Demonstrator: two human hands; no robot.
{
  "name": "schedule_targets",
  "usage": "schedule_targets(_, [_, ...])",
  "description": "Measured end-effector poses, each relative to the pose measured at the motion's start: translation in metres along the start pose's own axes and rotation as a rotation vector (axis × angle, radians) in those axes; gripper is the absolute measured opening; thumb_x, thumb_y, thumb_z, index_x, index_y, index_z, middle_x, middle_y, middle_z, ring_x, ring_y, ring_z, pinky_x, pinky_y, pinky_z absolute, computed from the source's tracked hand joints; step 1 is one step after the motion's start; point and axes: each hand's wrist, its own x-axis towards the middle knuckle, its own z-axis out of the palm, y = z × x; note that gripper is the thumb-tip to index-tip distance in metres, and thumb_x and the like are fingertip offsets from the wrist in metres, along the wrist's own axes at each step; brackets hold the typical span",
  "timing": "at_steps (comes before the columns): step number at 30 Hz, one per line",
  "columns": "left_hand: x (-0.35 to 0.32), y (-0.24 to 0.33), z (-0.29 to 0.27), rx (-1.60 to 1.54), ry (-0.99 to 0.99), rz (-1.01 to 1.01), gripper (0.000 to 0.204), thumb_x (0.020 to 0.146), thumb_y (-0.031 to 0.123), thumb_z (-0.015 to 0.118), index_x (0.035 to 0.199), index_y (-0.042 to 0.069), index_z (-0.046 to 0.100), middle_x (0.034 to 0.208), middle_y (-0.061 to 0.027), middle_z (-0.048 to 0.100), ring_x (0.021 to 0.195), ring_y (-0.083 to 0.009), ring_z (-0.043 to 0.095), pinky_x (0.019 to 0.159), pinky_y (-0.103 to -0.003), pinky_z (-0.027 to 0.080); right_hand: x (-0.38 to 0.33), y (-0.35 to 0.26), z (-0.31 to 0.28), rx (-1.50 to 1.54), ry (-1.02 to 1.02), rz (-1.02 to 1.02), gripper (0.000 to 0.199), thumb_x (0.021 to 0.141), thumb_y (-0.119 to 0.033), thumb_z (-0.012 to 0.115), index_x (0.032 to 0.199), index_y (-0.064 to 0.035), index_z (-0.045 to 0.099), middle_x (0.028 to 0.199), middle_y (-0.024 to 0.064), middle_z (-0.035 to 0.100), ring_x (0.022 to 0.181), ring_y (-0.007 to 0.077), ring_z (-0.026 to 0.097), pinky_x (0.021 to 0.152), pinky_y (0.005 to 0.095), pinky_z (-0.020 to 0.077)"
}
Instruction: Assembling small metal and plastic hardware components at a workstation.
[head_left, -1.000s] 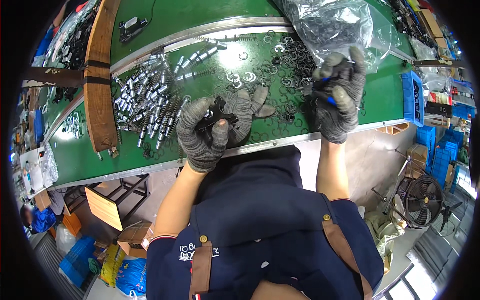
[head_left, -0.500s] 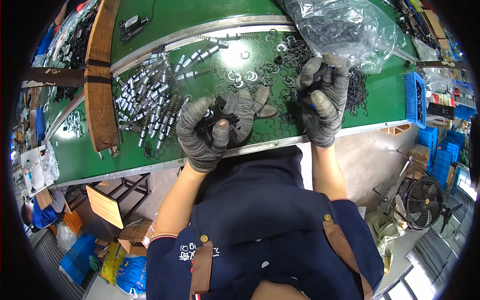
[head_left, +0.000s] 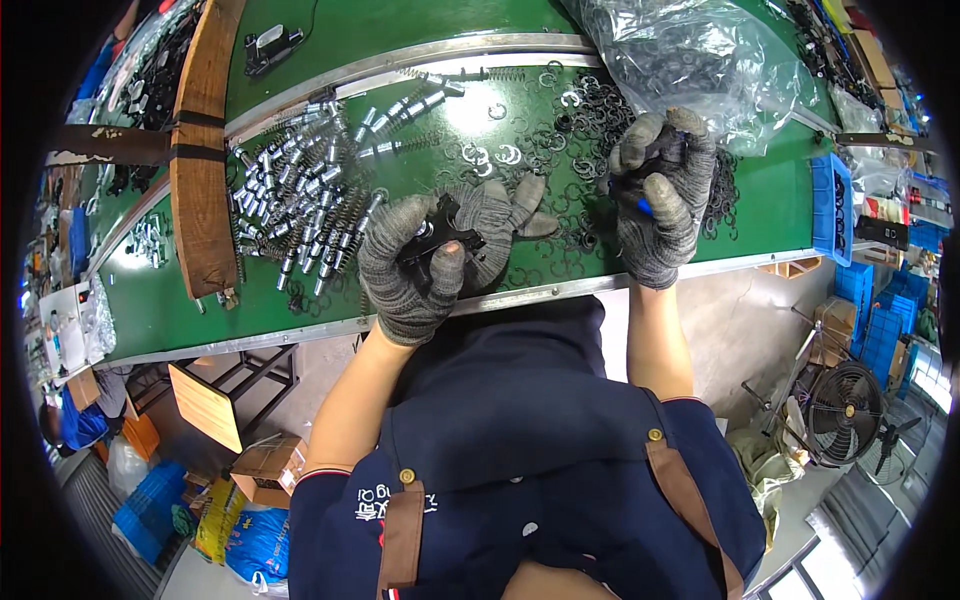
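- gloves, grey and knitted, cover both hands over a green bench (head_left: pixel 760 215).
- left hand (head_left: pixel 415 265) curls round a small black metal part (head_left: pixel 440 235), thumb pressed on its lower edge, just above the bench's front rim.
- right hand (head_left: pixel 660 195) is closed round a tool with a blue handle (head_left: pixel 645 207), held over scattered black rings (head_left: pixel 585 105).
- spare grey glove (head_left: pixel 505 215) lies flat beside the left hand.
- silver pins and springs (head_left: pixel 300 195) are heaped to the left.
- clear plastic bag (head_left: pixel 690 50) of rings sits behind the right hand.
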Motion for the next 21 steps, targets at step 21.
schedule_targets(21, [0.015,0.010,-0.001,0.196,-0.067,0.207,0.066,0.088,0.022,0.077,0.145,0.012,0.045,0.109,-0.0139,0.066,0.094,-0.0232,0.065,0.084,-0.036,0.053,0.022,-0.013,0.025,-0.059,-0.143,0.059,0.037,0.089,-0.016,0.069,0.122,-0.0067,0.054,0.105,0.0088,0.056,0.083,0.0152,0.051,0.069,0.0272,0.0447])
